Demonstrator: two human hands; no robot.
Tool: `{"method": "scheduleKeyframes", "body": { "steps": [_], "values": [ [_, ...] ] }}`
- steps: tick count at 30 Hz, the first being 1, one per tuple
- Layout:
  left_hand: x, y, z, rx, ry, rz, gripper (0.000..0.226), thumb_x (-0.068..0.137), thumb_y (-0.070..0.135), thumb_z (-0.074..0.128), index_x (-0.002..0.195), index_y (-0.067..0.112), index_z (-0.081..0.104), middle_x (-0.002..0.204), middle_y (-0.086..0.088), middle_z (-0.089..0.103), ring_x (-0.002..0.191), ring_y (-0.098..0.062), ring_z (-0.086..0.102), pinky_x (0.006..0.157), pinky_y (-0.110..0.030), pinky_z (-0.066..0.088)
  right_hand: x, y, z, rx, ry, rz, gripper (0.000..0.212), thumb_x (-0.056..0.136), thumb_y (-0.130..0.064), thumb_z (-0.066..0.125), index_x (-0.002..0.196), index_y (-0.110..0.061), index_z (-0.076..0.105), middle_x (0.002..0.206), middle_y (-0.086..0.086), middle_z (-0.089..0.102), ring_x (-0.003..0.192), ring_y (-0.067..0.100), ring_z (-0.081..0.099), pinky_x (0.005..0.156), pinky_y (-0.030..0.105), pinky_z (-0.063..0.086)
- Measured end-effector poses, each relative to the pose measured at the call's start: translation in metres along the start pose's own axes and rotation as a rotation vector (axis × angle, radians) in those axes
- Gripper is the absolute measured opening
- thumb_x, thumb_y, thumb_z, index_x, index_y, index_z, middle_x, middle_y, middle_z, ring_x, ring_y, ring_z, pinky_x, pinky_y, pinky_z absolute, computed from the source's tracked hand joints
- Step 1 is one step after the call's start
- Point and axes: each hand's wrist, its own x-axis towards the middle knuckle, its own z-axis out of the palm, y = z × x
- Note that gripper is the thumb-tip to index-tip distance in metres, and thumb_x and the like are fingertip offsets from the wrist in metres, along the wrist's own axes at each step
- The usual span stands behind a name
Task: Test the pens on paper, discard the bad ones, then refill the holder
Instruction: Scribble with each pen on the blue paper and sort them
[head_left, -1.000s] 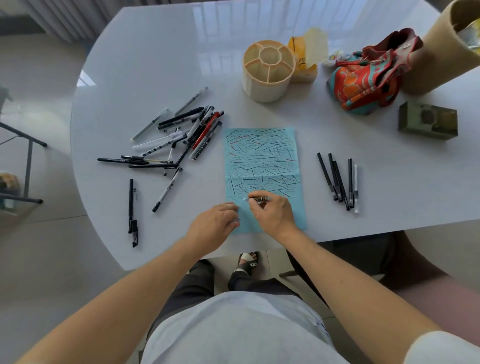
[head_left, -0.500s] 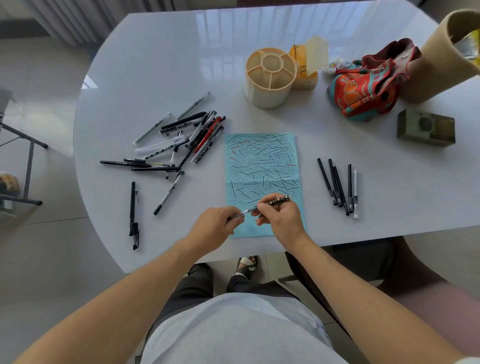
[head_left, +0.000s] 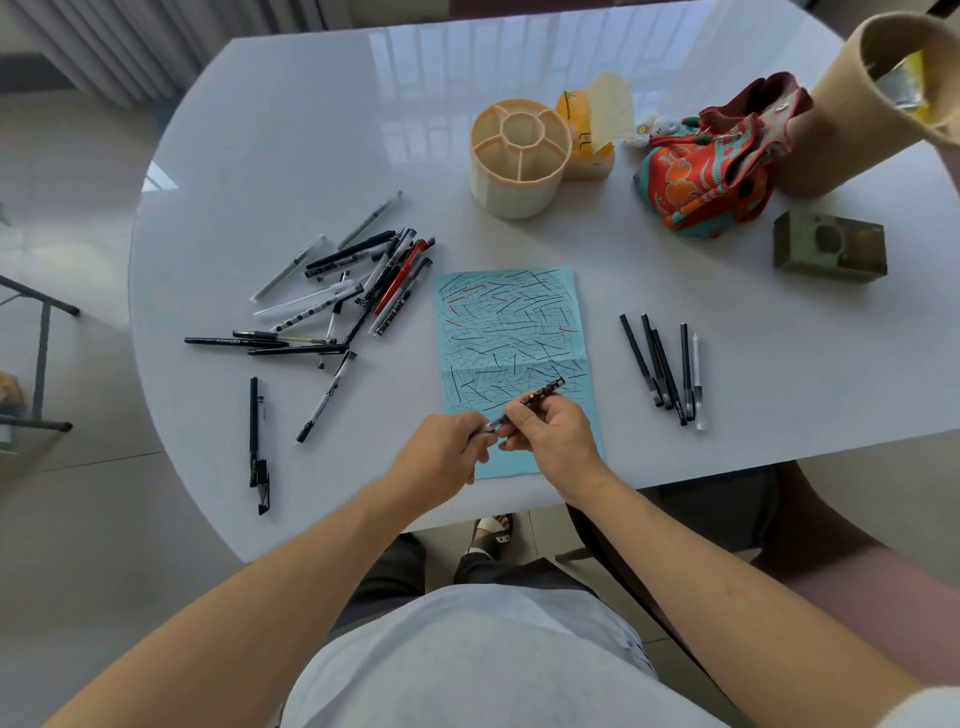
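A light blue paper (head_left: 511, 332) covered in black and red strokes lies in the middle of the white table (head_left: 311, 130). Over its near end, my right hand (head_left: 553, 441) grips a dark patterned pen (head_left: 540, 396) by the barrel. My left hand (head_left: 441, 457) pinches the pen's near end, where a clear cap or tip shows. A loose heap of several pens (head_left: 353, 291) lies left of the paper. Several black pens in a row (head_left: 665, 369) lie right of it. The cream round holder (head_left: 519, 156) stands empty at the back.
A yellow tissue pack (head_left: 592, 130) stands behind the holder. A red patterned cloth bag (head_left: 711, 166), a tan tube (head_left: 872, 98) and a small olive box (head_left: 828, 247) sit at the right. Two single pens (head_left: 257, 441) lie near the left front edge.
My right hand lifted the pen off the paper and turned it up to the right. My left hand closed in on the pen's near end.
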Motion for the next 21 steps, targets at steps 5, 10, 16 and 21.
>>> {"method": "scheduleKeyframes", "body": {
  "steps": [5,10,16,21],
  "values": [
    [0.016,-0.002,-0.006,-0.021,-0.023,0.010,0.025,0.093,0.042,0.063,0.114,0.029,0.066,0.099,0.017,0.072,0.088,0.001,0.066,0.081,-0.028,0.052,0.030,-0.025,-0.034,-0.048,0.040,0.079,0.017,0.103,-0.019,0.058,0.093,-0.007,0.066,0.088,0.014,0.072,0.069,0.020,0.066,0.065,0.033,0.060],
    [0.013,-0.035,-0.024,0.176,0.084,-0.033,0.039,0.099,0.042,0.053,0.135,0.029,0.055,0.132,0.009,0.061,0.124,-0.013,0.054,0.105,-0.036,0.045,0.075,-0.042,-0.114,-0.988,0.235,0.128,0.013,0.097,-0.014,0.052,0.105,-0.006,0.059,0.107,0.018,0.068,0.091,0.034,0.064,0.076,0.041,0.055],
    [-0.006,-0.062,-0.035,0.225,0.033,0.007,0.032,0.097,0.029,0.058,0.129,0.025,0.061,0.136,0.008,0.056,0.131,-0.015,0.044,0.108,-0.034,0.040,0.094,-0.043,-0.115,-1.264,0.327,-0.007,0.024,0.094,-0.010,0.053,0.117,-0.007,0.060,0.121,0.021,0.060,0.105,0.041,0.062,0.087,0.043,0.046],
    [-0.013,-0.073,-0.039,0.201,0.036,0.033,0.032,0.096,0.025,0.058,0.128,0.022,0.063,0.139,0.005,0.054,0.133,-0.017,0.042,0.111,-0.032,0.036,0.118,-0.069,-0.010,-1.143,0.075,-0.385,0.029,0.096,-0.013,0.059,0.124,-0.011,0.068,0.124,0.011,0.064,0.107,0.032,0.064,0.090,0.040,0.051]
  ]
}}
